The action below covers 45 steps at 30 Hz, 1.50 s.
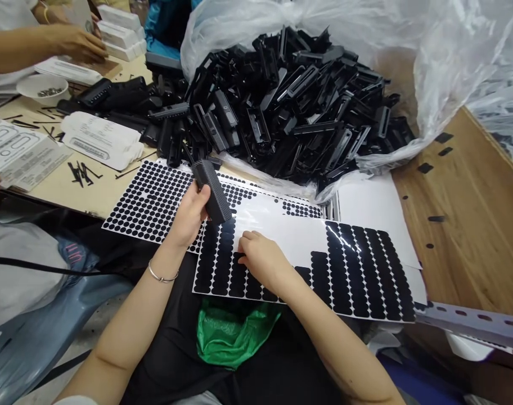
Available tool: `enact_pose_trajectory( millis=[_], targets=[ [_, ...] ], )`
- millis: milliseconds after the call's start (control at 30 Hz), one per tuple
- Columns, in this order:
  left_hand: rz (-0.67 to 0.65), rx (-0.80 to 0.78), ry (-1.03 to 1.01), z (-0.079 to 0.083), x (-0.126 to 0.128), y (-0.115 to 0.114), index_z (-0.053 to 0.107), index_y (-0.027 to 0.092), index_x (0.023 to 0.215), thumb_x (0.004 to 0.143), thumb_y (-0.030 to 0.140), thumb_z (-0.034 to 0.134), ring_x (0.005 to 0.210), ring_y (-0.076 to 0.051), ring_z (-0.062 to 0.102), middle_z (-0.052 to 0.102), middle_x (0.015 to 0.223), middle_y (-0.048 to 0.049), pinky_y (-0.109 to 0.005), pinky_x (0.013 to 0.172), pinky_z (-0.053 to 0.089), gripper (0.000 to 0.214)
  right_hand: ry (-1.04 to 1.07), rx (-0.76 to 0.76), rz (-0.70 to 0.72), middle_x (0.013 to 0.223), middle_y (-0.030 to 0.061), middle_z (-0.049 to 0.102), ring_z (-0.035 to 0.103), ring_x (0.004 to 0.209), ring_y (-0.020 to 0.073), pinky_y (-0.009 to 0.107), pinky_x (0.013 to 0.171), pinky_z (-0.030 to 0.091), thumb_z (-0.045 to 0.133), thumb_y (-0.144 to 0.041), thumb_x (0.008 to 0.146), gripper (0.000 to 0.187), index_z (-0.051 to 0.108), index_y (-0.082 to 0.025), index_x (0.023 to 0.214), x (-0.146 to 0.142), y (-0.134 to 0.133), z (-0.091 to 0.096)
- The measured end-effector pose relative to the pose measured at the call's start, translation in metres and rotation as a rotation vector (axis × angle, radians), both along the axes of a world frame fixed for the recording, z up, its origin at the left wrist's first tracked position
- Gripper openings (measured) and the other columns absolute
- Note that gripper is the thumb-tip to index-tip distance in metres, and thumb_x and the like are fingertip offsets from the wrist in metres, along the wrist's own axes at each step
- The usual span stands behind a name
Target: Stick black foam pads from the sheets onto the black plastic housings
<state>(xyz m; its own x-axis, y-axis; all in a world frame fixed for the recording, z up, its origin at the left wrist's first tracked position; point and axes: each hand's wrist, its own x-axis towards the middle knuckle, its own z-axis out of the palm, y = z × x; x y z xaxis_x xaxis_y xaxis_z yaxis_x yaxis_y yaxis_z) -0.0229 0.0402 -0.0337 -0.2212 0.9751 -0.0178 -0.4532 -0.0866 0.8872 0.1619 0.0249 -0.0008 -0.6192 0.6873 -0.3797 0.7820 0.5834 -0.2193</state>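
Note:
My left hand [189, 215] is closed round a long black plastic part [212, 190], held tilted above the sticker sheets. My right hand [261, 260] rests on a white sheet [307, 239] of black oval stickers, its fingertips curled and pinching at the stickers on the sheet's left side. A second sheet of round black dots [149, 199] lies under my left wrist. Whether a sticker is between the right fingers is too small to make out.
A big heap of black plastic parts [290, 107] spills from a clear plastic bag [442, 62] behind the sheets. Another person's hand [73, 42] works at the far left near white boxes [117, 31] and a small white bowl [43, 87]. A green bag [231, 334] lies in my lap.

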Motion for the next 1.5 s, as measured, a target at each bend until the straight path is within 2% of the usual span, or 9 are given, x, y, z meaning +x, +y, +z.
enact_pose_trajectory(
  millis=[167, 433, 567, 700, 967, 1033, 1167, 1267, 1500],
  targets=[
    [-0.128, 0.044, 0.158, 0.002, 0.009, -0.002, 0.067, 0.021, 0.096, 0.074, 0.063, 0.078, 0.052, -0.010, 0.054, 0.064, 0.071, 0.0005, -0.022, 0.045, 0.045, 0.048, 0.210, -0.223, -0.074, 0.084, 0.0034, 0.066, 0.063, 0.075, 0.0174, 0.028, 0.069, 0.046, 0.060, 0.003, 0.085, 0.024, 0.061, -0.018, 0.073, 0.011, 0.018, 0.002],
    [-0.191, -0.017, 0.216, -0.001, 0.007, -0.003, 0.068, 0.017, 0.098, 0.073, 0.060, 0.080, 0.059, -0.017, 0.068, 0.073, 0.075, -0.0041, -0.025, 0.051, 0.054, 0.051, 0.469, -0.448, -0.021, 0.097, 0.0017, 0.050, 0.062, 0.084, 0.0147, 0.029, 0.077, 0.055, 0.051, -0.004, 0.091, 0.017, 0.053, -0.020, 0.087, 0.032, 0.037, -0.001],
    [-0.247, -0.088, 0.247, 0.000, 0.006, -0.003, 0.070, 0.015, 0.092, 0.069, 0.059, 0.082, 0.060, -0.018, 0.071, 0.074, 0.072, -0.0047, -0.026, 0.057, 0.057, 0.051, 0.475, -0.403, -0.091, 0.097, 0.0011, 0.048, 0.060, 0.079, 0.0136, 0.029, 0.075, 0.054, 0.047, -0.003, 0.092, 0.019, 0.053, -0.021, 0.090, 0.027, 0.029, -0.005],
    [-0.216, -0.111, 0.253, 0.002, 0.007, -0.005, 0.070, 0.014, 0.088, 0.065, 0.058, 0.086, 0.059, -0.017, 0.070, 0.075, 0.071, -0.0041, -0.027, 0.057, 0.058, 0.052, 0.410, -0.284, -0.115, 0.099, 0.0025, 0.051, 0.059, 0.075, 0.0141, 0.029, 0.072, 0.050, 0.046, -0.006, 0.095, 0.015, 0.055, -0.019, 0.094, 0.020, 0.021, -0.008],
    [-0.227, -0.075, 0.336, -0.004, 0.009, -0.006, 0.071, 0.015, 0.085, 0.071, 0.052, 0.084, 0.063, -0.018, 0.071, 0.075, 0.073, -0.0053, -0.026, 0.058, 0.057, 0.041, 0.310, -0.165, -0.217, 0.095, 0.0050, 0.053, 0.058, 0.073, 0.0162, 0.032, 0.074, 0.050, 0.047, -0.012, 0.099, 0.015, 0.061, -0.014, 0.094, 0.005, 0.028, -0.020],
    [-0.210, -0.074, 0.344, -0.005, 0.009, -0.006, 0.070, 0.016, 0.084, 0.073, 0.052, 0.083, 0.063, -0.018, 0.070, 0.074, 0.071, -0.0044, -0.026, 0.059, 0.057, 0.040, 0.362, -0.227, -0.179, 0.096, 0.0047, 0.053, 0.058, 0.071, 0.0150, 0.033, 0.074, 0.052, 0.050, -0.013, 0.098, 0.016, 0.063, -0.015, 0.090, 0.008, 0.031, -0.022],
    [-0.169, -0.067, 0.349, -0.004, 0.008, -0.005, 0.068, 0.017, 0.084, 0.074, 0.053, 0.080, 0.060, -0.017, 0.069, 0.073, 0.071, -0.0028, -0.027, 0.059, 0.056, 0.039, 0.591, -0.511, -0.074, 0.099, 0.0022, 0.054, 0.059, 0.064, 0.0100, 0.029, 0.067, 0.055, 0.062, -0.015, 0.092, 0.009, 0.066, -0.017, 0.084, 0.021, 0.034, -0.024],
    [-0.167, -0.079, 0.366, -0.003, 0.009, -0.004, 0.068, 0.016, 0.083, 0.073, 0.052, 0.081, 0.060, -0.017, 0.069, 0.072, 0.069, -0.0028, -0.027, 0.058, 0.055, 0.039, 0.661, -0.564, -0.112, 0.096, 0.0008, 0.055, 0.060, 0.065, 0.0092, 0.027, 0.064, 0.055, 0.066, -0.009, 0.087, 0.010, 0.065, -0.018, 0.082, 0.026, 0.032, -0.024],
    [-0.174, -0.072, 0.363, -0.005, 0.008, -0.004, 0.069, 0.017, 0.084, 0.074, 0.049, 0.081, 0.061, -0.017, 0.069, 0.073, 0.070, -0.0034, -0.027, 0.059, 0.055, 0.036, 0.539, -0.257, -0.188, 0.091, 0.0007, 0.056, 0.056, 0.069, 0.0111, 0.025, 0.067, 0.046, 0.067, -0.007, 0.086, 0.012, 0.064, -0.017, 0.078, 0.013, 0.016, -0.025]
  ],
)
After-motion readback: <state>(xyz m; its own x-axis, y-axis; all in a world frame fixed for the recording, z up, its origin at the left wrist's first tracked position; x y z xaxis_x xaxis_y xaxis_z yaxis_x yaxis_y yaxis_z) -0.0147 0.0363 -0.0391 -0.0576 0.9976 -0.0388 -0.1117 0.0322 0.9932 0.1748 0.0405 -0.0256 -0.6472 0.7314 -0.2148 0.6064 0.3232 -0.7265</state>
